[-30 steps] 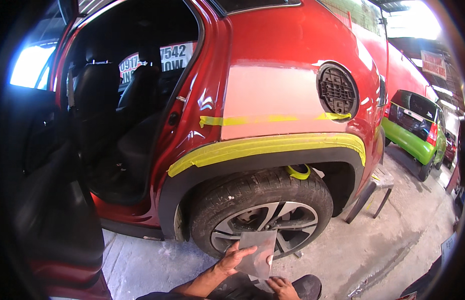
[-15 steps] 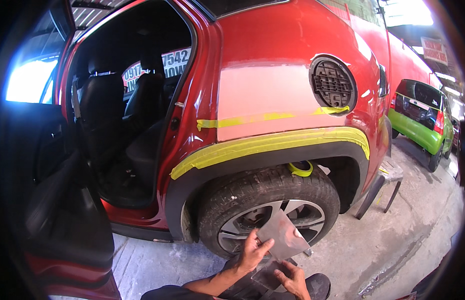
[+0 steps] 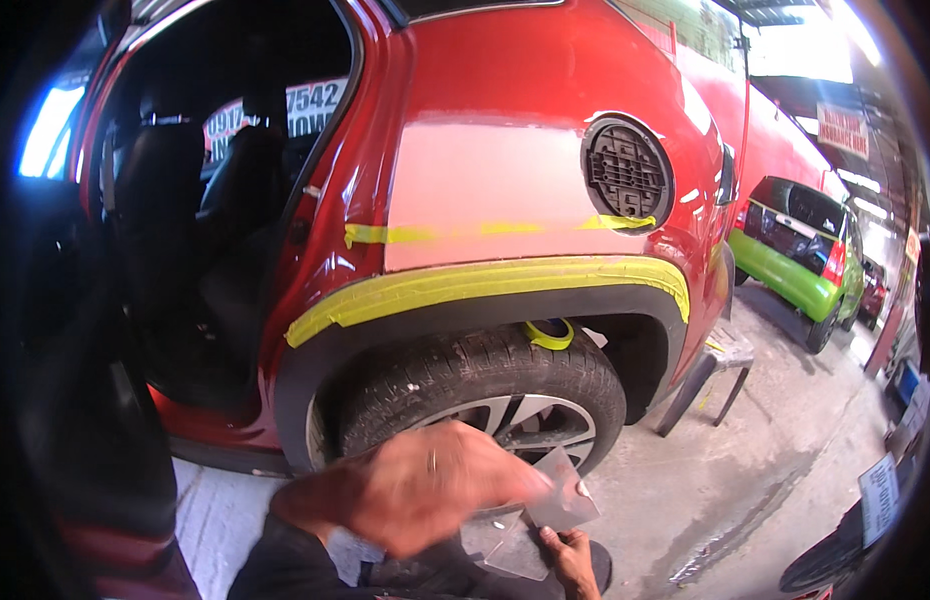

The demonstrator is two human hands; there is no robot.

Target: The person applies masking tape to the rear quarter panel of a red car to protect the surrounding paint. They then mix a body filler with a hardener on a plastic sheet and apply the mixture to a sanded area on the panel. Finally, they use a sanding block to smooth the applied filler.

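Note:
My left hand is raised in front of the wheel and smeared by motion. Its fingertips point toward a thin grey sheet with a pale mark on it; whether they grip this sheet cannot be made out. Lower down, my right hand has its thumb pressed on a second flat grey sheet, just below the first. Beyond both hands is a red car's rear panel with a pale pink sanded patch. Yellow masking tape runs along the wheel arch.
A roll of yellow tape rests on top of the tire. On the left the rear door stands wide open. A small stool is behind the car, and a green car is parked farther back.
My left hand has risen and come closer to the camera, now blurred. Both grey sheets remain low by my right hand. The view has shifted to the right.

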